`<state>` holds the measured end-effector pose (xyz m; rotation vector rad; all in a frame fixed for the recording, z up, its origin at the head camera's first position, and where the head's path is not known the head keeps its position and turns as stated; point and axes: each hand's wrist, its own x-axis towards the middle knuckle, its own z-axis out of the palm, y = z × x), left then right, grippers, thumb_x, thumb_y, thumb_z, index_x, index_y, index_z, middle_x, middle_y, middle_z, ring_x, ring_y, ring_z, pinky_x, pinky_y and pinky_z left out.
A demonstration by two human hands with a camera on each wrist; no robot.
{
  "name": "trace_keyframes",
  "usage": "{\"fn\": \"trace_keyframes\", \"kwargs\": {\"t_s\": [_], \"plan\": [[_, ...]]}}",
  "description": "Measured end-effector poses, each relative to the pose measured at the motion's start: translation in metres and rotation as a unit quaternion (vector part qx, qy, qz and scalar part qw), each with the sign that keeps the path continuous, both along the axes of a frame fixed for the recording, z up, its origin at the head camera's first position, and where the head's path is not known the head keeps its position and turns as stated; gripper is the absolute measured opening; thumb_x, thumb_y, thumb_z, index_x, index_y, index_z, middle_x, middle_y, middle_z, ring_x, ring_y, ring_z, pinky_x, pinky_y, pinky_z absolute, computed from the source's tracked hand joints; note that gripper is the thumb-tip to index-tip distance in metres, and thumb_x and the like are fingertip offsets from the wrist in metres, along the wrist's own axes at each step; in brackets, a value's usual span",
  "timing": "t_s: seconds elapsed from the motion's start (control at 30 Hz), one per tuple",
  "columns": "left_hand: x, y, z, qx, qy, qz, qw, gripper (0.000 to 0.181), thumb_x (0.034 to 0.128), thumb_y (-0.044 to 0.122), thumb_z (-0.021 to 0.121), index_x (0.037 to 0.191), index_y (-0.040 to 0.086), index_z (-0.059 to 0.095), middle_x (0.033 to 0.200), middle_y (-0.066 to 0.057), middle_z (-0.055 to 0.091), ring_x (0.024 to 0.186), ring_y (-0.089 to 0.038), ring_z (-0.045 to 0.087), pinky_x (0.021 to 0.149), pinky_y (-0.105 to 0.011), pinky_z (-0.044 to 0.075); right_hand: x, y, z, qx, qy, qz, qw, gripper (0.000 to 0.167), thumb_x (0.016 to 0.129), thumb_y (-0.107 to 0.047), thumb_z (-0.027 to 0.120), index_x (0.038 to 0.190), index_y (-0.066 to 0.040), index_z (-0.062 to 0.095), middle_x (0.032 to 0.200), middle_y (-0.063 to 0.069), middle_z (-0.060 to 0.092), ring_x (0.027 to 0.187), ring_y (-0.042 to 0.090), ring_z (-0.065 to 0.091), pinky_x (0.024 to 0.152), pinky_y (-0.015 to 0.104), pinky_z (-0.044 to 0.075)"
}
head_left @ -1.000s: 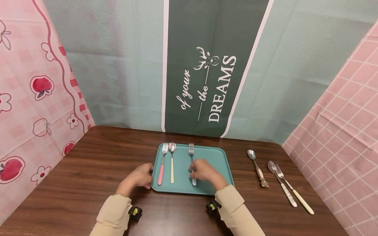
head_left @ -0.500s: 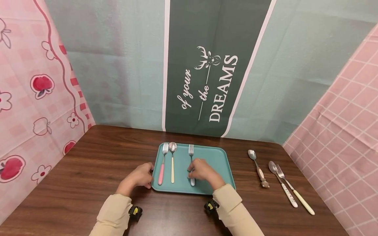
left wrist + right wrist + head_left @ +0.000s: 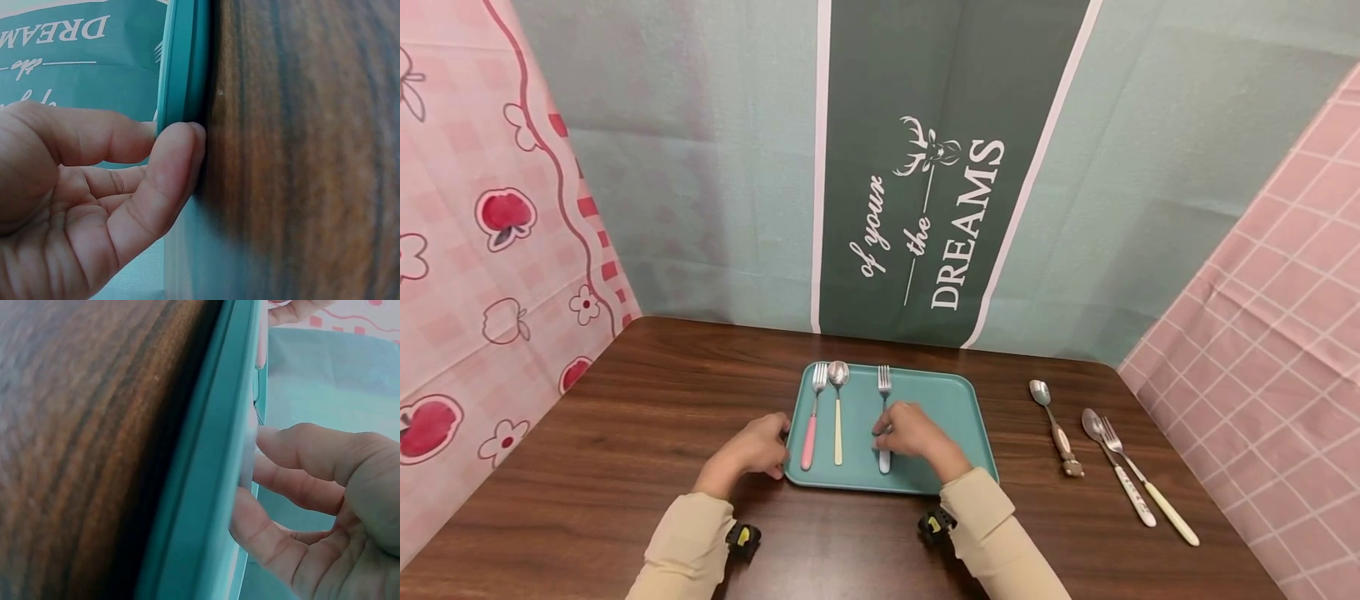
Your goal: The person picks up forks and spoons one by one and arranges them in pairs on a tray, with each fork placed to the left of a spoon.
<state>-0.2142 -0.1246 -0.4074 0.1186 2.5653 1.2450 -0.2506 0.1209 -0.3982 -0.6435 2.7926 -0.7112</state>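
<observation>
A teal rectangular tray (image 3: 936,404) lies on the table. My left hand (image 3: 752,448) pinches its left rim; the left wrist view shows thumb and finger at the tray's edge (image 3: 182,69). Over the tray, my right hand (image 3: 913,431) holds a fork (image 3: 884,380) by its pale handle, tines pointing away from me. The fingers cover the middle of that fork, and the right wrist view shows the hand (image 3: 331,494) low behind the tray's rim (image 3: 206,469). On the tray's left side, a pink-handled fork (image 3: 809,442) lies beside a cream-handled spoon (image 3: 838,429).
Right of the tray, a brown-handled spoon (image 3: 1061,443) lies on the wooden table (image 3: 700,367). Farther right are a white-handled spoon (image 3: 1133,495) and a yellow-handled fork (image 3: 1171,513), their heads close together. Cloth hangings stand behind and at both sides.
My right hand has shifted the pale-handled fork slightly left, toward the spoon, and its handle end has swung left. My left hand stays at the tray's left rim.
</observation>
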Motion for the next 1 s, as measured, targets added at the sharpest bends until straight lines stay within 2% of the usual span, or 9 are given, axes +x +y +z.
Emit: {"fn": "trace_keyframes", "kwargs": {"t_s": [0.17, 0.27, 0.37, 0.5, 0.57, 0.67, 1.0], "plan": [[-0.001, 0.000, -0.001, 0.000, 0.001, -0.002, 1.0000, 0.032, 0.0708, -0.015, 0.050, 0.103, -0.011, 0.050, 0.069, -0.013, 0.054, 0.052, -0.019, 0.057, 0.048, -0.030, 0.054, -0.002, 0.004, 0.001, 0.008, 0.016, 0.020, 0.9996, 0.017, 0.077, -0.010, 0.072, 0.092, -0.002, 0.073, 0.092, 0.006, 0.069, 0.078, 0.011, 0.058, 0.061, 0.025, 0.049], [-0.001, 0.000, -0.002, -0.001, 0.000, -0.002, 1.0000, 0.032, 0.0707, -0.015, 0.051, 0.103, -0.011, 0.050, 0.069, -0.013, 0.055, 0.052, -0.019, 0.058, 0.048, -0.030, 0.054, -0.002, 0.006, 0.004, 0.014, 0.017, 0.041, 0.9989, 0.020, 0.078, -0.009, 0.071, 0.096, -0.001, 0.071, 0.093, 0.007, 0.068, 0.068, 0.011, 0.053, 0.058, 0.026, 0.045], [-0.001, 0.000, -0.002, -0.002, 0.000, -0.004, 1.0000, 0.032, 0.0712, -0.015, 0.051, 0.103, -0.011, 0.050, 0.069, -0.013, 0.055, 0.052, -0.019, 0.058, 0.048, -0.030, 0.054, 0.001, 0.007, 0.009, 0.044, 0.030, 0.054, 0.9971, 0.026, 0.077, -0.012, 0.072, 0.100, 0.000, 0.069, 0.093, 0.008, 0.066, 0.068, 0.014, 0.048, 0.061, 0.029, 0.045], [-0.002, 0.000, -0.002, -0.002, -0.001, -0.005, 1.0000, 0.032, 0.0722, -0.014, 0.052, 0.104, -0.011, 0.050, 0.070, -0.013, 0.055, 0.052, -0.019, 0.058, 0.048, -0.030, 0.054, 0.006, 0.007, 0.012, 0.122, 0.070, 0.051, 0.9887, 0.038, 0.074, -0.020, 0.076, 0.105, -0.002, 0.066, 0.096, 0.009, 0.063, 0.083, 0.019, 0.054, 0.075, 0.036, 0.049], [-0.002, 0.001, -0.002, -0.002, -0.002, -0.003, 1.0000, 0.032, 0.0722, -0.014, 0.052, 0.104, -0.011, 0.050, 0.070, -0.013, 0.055, 0.052, -0.019, 0.058, 0.048, -0.030, 0.054, 0.008, 0.007, 0.013, 0.154, 0.084, 0.044, 0.9836, 0.041, 0.073, -0.022, 0.076, 0.108, -0.003, 0.066, 0.098, 0.010, 0.062, 0.089, 0.021, 0.056, 0.077, 0.038, 0.050], [-0.002, 0.001, -0.002, 0.000, -0.004, -0.004, 1.0000, 0.032, 0.0725, -0.014, 0.052, 0.104, -0.011, 0.050, 0.069, -0.013, 0.055, 0.052, -0.019, 0.057, 0.048, -0.030, 0.054, 0.008, 0.008, 0.014, 0.173, 0.089, 0.032, 0.9804, 0.042, 0.072, -0.022, 0.076, 0.110, -0.006, 0.066, 0.101, 0.010, 0.062, 0.091, 0.021, 0.055, 0.077, 0.038, 0.050], [-0.002, 0.001, -0.002, 0.006, -0.008, -0.002, 1.0000, 0.033, 0.0731, -0.014, 0.052, 0.106, -0.012, 0.049, 0.070, -0.013, 0.055, 0.053, -0.019, 0.058, 0.049, -0.030, 0.054, 0.006, 0.015, 0.011, 0.145, 0.078, 0.024, 0.9861, 0.039, 0.073, -0.020, 0.075, 0.109, -0.006, 0.067, 0.103, 0.010, 0.062, 0.094, 0.022, 0.055, 0.081, 0.039, 0.049]]}}
